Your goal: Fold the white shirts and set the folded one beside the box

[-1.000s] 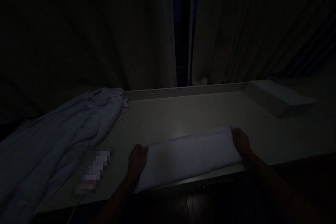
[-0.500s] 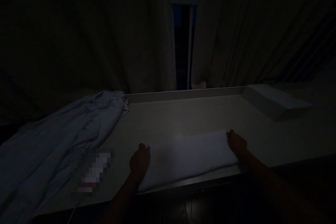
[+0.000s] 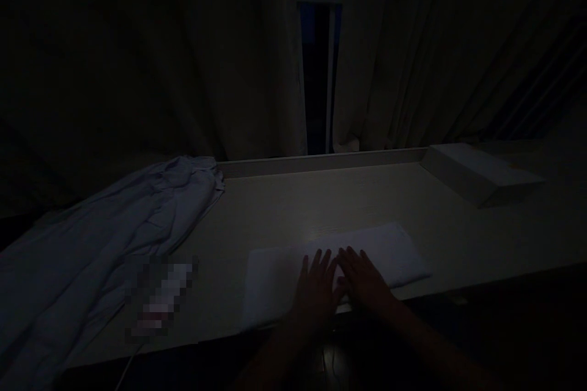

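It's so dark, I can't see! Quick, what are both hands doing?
Left hand: open, flat on the folded white cloth, holding nothing.
Right hand: open, flat on the same cloth, holding nothing.

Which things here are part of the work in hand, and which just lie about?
In hand: folded white cloth, with left hand and right hand flat on it.
Lying about: crumpled pale garment, white box, curtains, table.
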A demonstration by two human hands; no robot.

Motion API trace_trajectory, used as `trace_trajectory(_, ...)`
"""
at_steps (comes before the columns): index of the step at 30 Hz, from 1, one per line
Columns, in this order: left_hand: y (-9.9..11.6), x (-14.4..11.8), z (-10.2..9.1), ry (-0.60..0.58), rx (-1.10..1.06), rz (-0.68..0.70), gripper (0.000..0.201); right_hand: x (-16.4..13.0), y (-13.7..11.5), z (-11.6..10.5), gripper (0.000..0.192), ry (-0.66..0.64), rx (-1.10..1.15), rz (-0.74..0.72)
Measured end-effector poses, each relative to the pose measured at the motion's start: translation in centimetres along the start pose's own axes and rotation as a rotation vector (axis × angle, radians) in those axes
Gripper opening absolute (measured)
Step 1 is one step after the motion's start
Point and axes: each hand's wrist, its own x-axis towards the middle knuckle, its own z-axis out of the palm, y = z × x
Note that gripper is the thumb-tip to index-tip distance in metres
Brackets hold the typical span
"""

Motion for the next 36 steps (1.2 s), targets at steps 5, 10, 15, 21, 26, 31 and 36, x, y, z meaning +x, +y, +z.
trace_trajectory(5,-4.4,-0.4,1.3,-0.044,0.092,-0.204,0.067,-0.1,6.1,-0.3,0.057,-0.115,0.015,0.181)
trace_trajectory(10,-11.8,-3.1,-0.5,-0.080,0.167,-0.316,0.066,-1.7,13.4,-0.2,0.063,-0.127,-0.016,0.325)
trace_trajectory(15,-15.7,-4.3,-0.8,-0.088,0.185,-0.307,0.063,-2.4,17.1,0.5,0.059,-0.133,-0.017,0.364)
trace_trajectory(21,-15.6,-5.4,-2.2,0.078,0.251,-0.232,0.063,-3.4,15.6,-1.9,0.053,-0.003,-0.116,0.278)
trace_trajectory(26,-13.8,-10.6,-4.5,-0.106,0.120,0.197,0.085,-8.7,13.3,-4.6,0.074,-0.177,-0.004,0.011)
trace_trajectory(31,-12.9,-14.0,-4.3,-0.174,0.036,0.144,0.077,-11.3,13.2,-5.7,0.098,-0.310,0.091,0.110)
trace_trajectory(36,-13.9,-15.2,-3.7,-0.155,0.018,0.132,0.075,-12.4,12.8,-5.9,0.069,-0.302,0.107,0.139)
